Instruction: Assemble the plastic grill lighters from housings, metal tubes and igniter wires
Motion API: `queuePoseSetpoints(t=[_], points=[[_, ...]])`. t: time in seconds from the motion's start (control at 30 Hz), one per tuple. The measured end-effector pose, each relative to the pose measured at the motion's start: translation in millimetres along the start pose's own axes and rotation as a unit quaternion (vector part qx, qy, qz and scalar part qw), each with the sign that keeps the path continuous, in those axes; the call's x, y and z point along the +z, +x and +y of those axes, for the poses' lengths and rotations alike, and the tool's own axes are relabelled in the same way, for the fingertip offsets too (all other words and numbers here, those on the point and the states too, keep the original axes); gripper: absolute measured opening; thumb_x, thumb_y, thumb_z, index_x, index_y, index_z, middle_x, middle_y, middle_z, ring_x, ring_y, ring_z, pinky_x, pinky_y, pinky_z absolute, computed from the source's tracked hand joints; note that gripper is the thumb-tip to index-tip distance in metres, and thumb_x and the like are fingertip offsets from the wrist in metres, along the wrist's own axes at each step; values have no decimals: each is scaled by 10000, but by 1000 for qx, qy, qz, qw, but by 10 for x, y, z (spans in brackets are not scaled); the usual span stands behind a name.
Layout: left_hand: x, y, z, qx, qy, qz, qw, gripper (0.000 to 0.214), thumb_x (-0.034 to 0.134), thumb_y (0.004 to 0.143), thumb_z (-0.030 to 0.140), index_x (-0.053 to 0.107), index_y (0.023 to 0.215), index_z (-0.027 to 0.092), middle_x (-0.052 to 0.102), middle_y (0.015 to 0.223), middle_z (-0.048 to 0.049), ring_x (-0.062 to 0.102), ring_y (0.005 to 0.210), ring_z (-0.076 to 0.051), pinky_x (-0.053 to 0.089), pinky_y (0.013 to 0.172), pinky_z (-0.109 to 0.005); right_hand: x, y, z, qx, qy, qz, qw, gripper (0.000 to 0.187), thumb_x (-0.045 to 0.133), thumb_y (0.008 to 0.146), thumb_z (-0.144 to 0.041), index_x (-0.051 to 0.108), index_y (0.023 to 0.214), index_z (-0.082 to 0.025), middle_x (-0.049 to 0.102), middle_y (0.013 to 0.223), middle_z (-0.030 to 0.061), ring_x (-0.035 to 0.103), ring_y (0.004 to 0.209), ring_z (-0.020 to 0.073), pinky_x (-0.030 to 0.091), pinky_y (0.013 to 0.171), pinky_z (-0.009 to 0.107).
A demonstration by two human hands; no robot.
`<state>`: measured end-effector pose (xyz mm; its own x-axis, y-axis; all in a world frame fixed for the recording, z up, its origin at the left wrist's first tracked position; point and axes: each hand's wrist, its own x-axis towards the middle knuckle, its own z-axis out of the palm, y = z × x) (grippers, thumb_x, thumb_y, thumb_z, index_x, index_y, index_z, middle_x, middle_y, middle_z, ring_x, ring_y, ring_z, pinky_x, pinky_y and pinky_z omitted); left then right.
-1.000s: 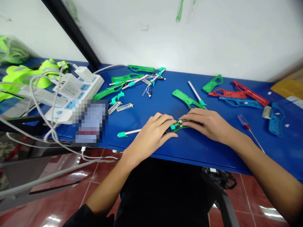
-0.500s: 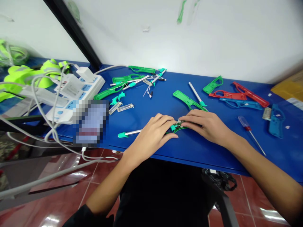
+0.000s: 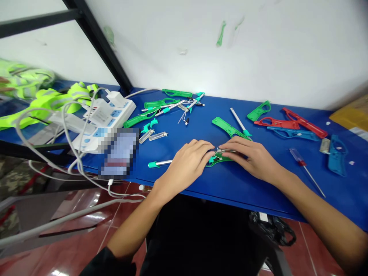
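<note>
Moved up since the last look: thumb of the left hand (image 3: 186,161), now near its pointing finger. Pinched by fingers of the right hand (image 3: 250,155): a small shiny part (image 3: 220,150), close by a green shell (image 3: 227,157) on the blue table (image 3: 258,191). Cannot tell about any left grip on it. Poking out past the left hand: a silver stick (image 3: 163,163). Well off to the right: a screwdriver (image 3: 299,158).

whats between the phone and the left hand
In the head view, a silver tube with a teal tip lies between the phone and the left hand, with two clear containers farther back.
</note>
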<state>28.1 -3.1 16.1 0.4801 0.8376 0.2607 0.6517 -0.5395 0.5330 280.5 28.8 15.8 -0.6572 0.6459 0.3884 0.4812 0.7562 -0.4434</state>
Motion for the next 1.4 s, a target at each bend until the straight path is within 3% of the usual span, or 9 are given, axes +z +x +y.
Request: queuePoseSetpoints(t=[0.23, 0.67, 0.93, 1.23, 1.4], points=[[51, 111, -77, -9, -8, 3, 1000, 245, 540, 1140, 303, 769, 1120, 217, 771, 1253, -22, 664, 1098, -209, 525, 1033, -416, 21, 3, -9, -6, -10, 14, 1000, 216, 591, 1099, -252, 719, 1271, -220, 758, 1137, 83, 746, 984, 193, 601, 839, 336], [111, 75, -40, 10, -17, 11, 1000, 220, 549, 1108, 165, 751, 1027, 197, 794, 1117, -21, 647, 1000, -211, 482, 868, -380, 82, -2, 16, -46, 3, 37, 998, 249, 631, 1071, -189, 755, 1286, -205, 737, 1078, 82, 726, 894, 159, 603, 785, 281], [143, 92, -39, 0, -15, 11, 1000, 238, 521, 1083, 94, 722, 988, 179, 792, 1059, -35, 680, 1005, -221, 483, 894, -397, 139, -16, -37, -41, -26, 45, 998, 256, 603, 1086, -227, 776, 1275, -247, 751, 1038, 73, 729, 856, 164, 616, 753, 282], [113, 55, -51, -3, -10, 16, 1000, 254, 499, 1152, 261, 737, 1085, 208, 786, 1154, -29, 651, 1038, -215, 467, 897, -387, 141, 1, -9, -25, 2, 41, 999, 254, 576, 1104, -265, 753, 1285, -238, 757, 1073, 88, 748, 925, 192, 644, 830, 337], [128, 40, -70, -3, -19, 24, 1000, 163, 581, 1126, 295, 720, 1108, 214, 780, 1163, -18, 649, 1033, -206, 462, 920, -381, 134, 8, -34, -22, 0, 35, 999, 243, 566, 1110, -279, 741, 1273, -232, 762, 1080, 87, 754, 933, 198, 648, 842, 346]])
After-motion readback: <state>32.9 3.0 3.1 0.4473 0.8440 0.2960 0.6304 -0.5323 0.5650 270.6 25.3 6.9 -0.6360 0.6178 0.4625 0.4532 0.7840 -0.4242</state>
